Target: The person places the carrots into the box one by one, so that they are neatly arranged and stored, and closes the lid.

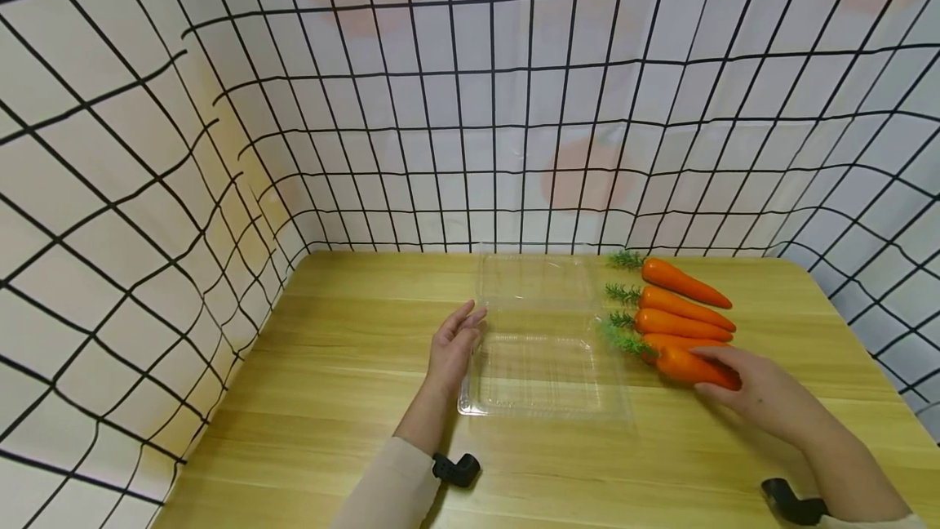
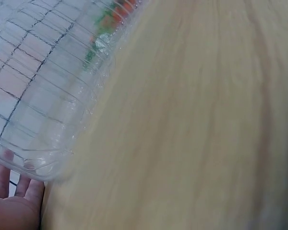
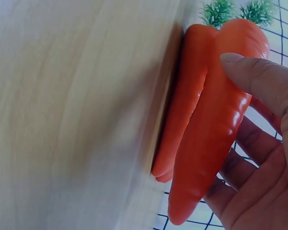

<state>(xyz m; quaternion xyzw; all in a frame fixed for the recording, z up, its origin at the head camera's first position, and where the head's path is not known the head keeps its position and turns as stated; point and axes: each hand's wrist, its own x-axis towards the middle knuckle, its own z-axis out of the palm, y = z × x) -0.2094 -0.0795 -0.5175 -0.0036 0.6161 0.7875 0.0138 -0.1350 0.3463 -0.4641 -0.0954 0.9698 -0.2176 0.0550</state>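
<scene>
My right hand (image 1: 767, 398) pinches an orange carrot (image 1: 683, 365) with green leaves, thumb on one side and fingers on the other. In the right wrist view that carrot (image 3: 211, 120) appears raised beside another carrot (image 3: 186, 91). Several more carrots (image 1: 683, 323) lie in a row just behind it, leaf ends to the left. At the left edge of a clear plastic clamshell box (image 1: 539, 382), my left hand (image 1: 450, 353) rests with fairly straight fingers. The left wrist view has its fingers (image 2: 0, 179) against the box's corner. The box stands with its lid (image 1: 536, 277) folded back.
A light wooden tabletop (image 1: 352, 382) lies under everything. Walls of white cloth with a black grid (image 1: 470, 104) enclose it at the back and both sides. A black camera mount sits on each wrist, the left mount (image 1: 457, 470) close in front of the box.
</scene>
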